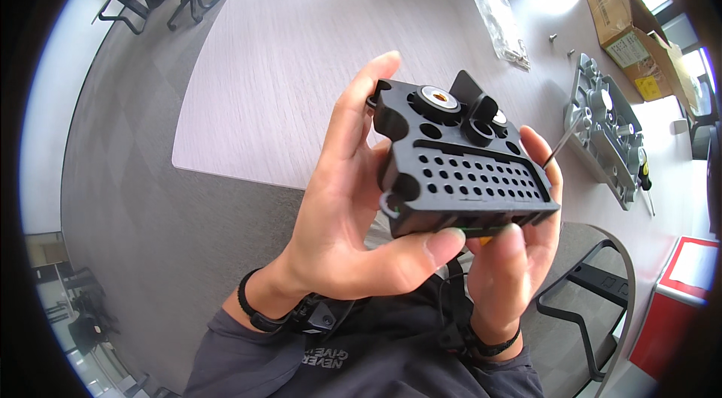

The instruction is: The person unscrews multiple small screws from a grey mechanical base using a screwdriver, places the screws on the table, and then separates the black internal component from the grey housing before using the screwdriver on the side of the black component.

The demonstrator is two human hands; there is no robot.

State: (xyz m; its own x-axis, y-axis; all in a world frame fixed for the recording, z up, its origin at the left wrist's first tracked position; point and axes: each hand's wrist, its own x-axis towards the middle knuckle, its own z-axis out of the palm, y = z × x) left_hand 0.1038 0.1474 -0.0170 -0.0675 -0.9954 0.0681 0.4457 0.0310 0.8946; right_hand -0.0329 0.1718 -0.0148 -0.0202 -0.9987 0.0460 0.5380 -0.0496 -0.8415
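Note:
Both hands hold up a black plastic housing above the table's near edge. Its face carries rows of round holes, two round metal-ringed inserts and an upright black tab. My left hand grips the left end, with its thumb along the lower edge and fingers behind. At the right end, my right hand has its thumb below and fingers wrapped behind. A thin metal shaft juts out beside the right fingers, and a bit of yellow shows under the housing; it looks like a screwdriver, its handle mostly hidden.
A grey molded tray with parts lies on the table to the right, beside a yellow-black screwdriver. Farther off are a clear plastic bag, loose screws and an open cardboard box. A red box stands lower right.

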